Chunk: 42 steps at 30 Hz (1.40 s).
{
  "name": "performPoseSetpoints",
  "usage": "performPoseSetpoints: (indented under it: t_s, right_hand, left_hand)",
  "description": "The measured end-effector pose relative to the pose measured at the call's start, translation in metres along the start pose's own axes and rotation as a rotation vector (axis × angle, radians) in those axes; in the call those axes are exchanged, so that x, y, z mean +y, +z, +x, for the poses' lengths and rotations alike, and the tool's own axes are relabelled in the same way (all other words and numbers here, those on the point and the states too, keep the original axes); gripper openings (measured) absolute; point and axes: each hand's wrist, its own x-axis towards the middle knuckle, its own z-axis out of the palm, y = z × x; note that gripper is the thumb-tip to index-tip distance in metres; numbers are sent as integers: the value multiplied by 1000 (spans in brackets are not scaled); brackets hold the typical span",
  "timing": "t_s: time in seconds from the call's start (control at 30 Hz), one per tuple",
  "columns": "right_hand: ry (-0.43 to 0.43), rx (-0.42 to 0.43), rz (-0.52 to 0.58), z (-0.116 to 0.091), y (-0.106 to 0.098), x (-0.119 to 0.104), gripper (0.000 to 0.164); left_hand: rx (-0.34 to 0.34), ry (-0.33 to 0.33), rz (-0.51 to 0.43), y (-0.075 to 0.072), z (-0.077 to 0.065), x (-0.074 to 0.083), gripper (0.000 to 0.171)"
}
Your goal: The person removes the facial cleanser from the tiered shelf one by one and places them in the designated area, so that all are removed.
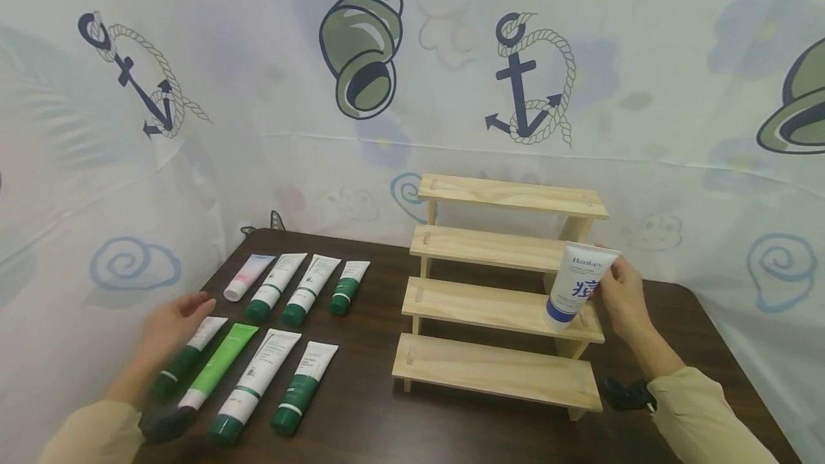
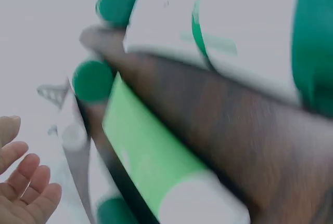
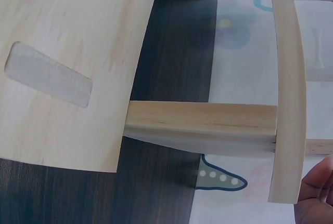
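My right hand (image 1: 624,297) grips a white Hankey tube (image 1: 579,279) by its upper side edge. The tube tilts slightly, its blue-banded lower end over the right part of the second step from the bottom of the wooden tiered shelf (image 1: 496,371). In the right wrist view, a bit of the right hand (image 3: 317,190) shows beside the shelf; the tube is out of that view. My left hand (image 1: 170,324), fingers loosely bent and holding nothing, hovers by a white and dark green tube (image 1: 188,356). Beside that lies a bright green tube (image 1: 222,364), also large in the left wrist view.
Two rows of tubes lie on the dark wooden table (image 1: 361,407), including a pink and white tube (image 1: 249,276), a white tube with green cap (image 1: 258,385) and a small green and white tube (image 1: 350,286). A patterned cloth (image 1: 290,163) hangs behind and at the sides.
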Motion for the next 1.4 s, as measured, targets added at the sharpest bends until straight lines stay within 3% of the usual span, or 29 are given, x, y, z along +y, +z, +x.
performPoseSetpoints:
  t_s: [0.2, 0.37, 0.7, 1.03, 1.2, 1.4]
  right_hand:
    - [-35, -6, -9, 0, 1, 2, 53]
    - [-29, 0, -26, 0, 0, 1, 53]
    - [-15, 7, -20, -1, 1, 0, 51]
    - [-18, 9, -1, -1, 0, 0, 51]
    - [-14, 20, 9, -1, 1, 1, 51]
    - [-11, 20, -9, 0, 0, 0, 50]
  left_hand:
    - [75, 56, -114, 9, 1, 46, 57]
    - [74, 91, -273, 13, -1, 86, 56]
    - [-39, 217, -556, 39, -10, 161, 46]
    - [-223, 319, -795, 75, -19, 237, 41]
    - [-302, 374, -865, 92, -26, 271, 39]
    - [-339, 451, -860, 107, -34, 304, 38]
